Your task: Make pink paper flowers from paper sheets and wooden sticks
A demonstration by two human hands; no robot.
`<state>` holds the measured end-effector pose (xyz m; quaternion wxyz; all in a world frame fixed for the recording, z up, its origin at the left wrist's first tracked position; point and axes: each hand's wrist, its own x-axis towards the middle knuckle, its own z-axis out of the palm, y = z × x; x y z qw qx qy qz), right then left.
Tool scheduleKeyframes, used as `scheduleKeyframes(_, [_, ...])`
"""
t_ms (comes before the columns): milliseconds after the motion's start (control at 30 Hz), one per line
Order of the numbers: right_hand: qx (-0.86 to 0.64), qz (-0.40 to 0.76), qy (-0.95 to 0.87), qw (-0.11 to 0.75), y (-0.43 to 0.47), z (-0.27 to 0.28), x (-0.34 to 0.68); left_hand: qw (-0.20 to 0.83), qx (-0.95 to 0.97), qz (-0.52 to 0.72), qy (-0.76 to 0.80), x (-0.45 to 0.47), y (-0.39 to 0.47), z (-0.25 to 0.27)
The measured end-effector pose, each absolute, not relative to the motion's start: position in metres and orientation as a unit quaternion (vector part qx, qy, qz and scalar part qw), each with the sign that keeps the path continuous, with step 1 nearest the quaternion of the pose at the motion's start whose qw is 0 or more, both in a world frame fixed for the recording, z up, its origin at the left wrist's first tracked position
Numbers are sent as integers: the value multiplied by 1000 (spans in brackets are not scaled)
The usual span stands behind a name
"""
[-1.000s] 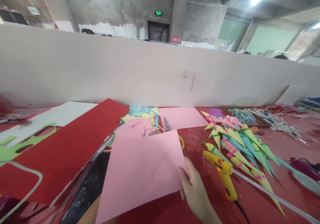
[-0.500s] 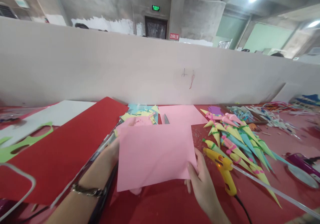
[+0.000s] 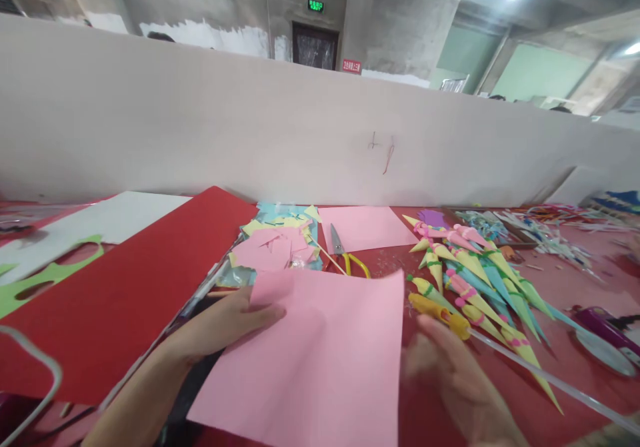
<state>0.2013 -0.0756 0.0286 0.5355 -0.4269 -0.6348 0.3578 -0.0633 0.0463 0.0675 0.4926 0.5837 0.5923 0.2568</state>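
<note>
A sheet of pink foam or paper (image 3: 320,354) is tilted toward me above the red tabletop. My left hand (image 3: 237,324) grips its left edge, thumb on the front face and fingers hidden behind. My right hand (image 3: 445,360) is off the sheet, just past its right edge and blurred by motion; its fingers are too smeared to read. Right beside that hand is a yellow glue gun (image 3: 440,315), partly covered by it, with a clear glue stick (image 3: 530,360) out of its back. Behind the sheet lie yellow-handled scissors (image 3: 345,247).
Pink and yellow scraps (image 3: 273,247) are piled behind the sheet, near another pink sheet (image 3: 370,227). Several pastel cones (image 3: 480,280) are heaped at right. A large red board (image 3: 135,294) lies at left, by a green cut-out sheet (image 3: 60,270). A white partition (image 3: 250,120) borders the back.
The pink sheet has turned and come lower and closer. My right hand has let go of its right edge and moved right. My left hand now shows its thumb on the sheet; the scissors are uncovered.
</note>
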Motion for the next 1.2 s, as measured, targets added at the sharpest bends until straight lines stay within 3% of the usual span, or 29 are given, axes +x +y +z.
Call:
scheduleKeyframes(100, [-467, 156, -740, 459, -69, 32, 214, 491, 628, 171, 579, -51, 54, 66])
scheduleKeyframes(200, [-506, -49, -780, 364, -60, 33, 215, 514, 679, 161, 499, -40, 61, 65])
scheduleKeyframes(300, [-477, -113, -807, 329, -60, 37, 214, 507, 716, 140, 459, -28, 63, 65])
scheduleKeyframes(467, [-452, -50, -858, 237, -60, 43, 214, 550, 727, 61, 407, -7, 61, 62])
scheduleKeyframes(633, [-481, -3, -852, 208, -44, 32, 204, 518, 713, 113, 459, 7, 56, 44])
scheduleKeyframes(833, [-552, 79, -729, 396, -30, 12, 196, 552, 650, 181, 491, 3, 47, 33])
scheduleKeyframes(967, [-609, 241, -515, 553, -28, 1, 198, 530, 579, 253, 566, -7, 45, 34])
scheduleKeyframes(1067, [-618, 370, -382, 579, -27, 0, 196, 505, 532, 307, 606, -12, 43, 37])
scheduleKeyframes(1200, [-459, 555, -399, 567, -32, 16, 184, 523, 530, 297, 598, -17, 41, 36])
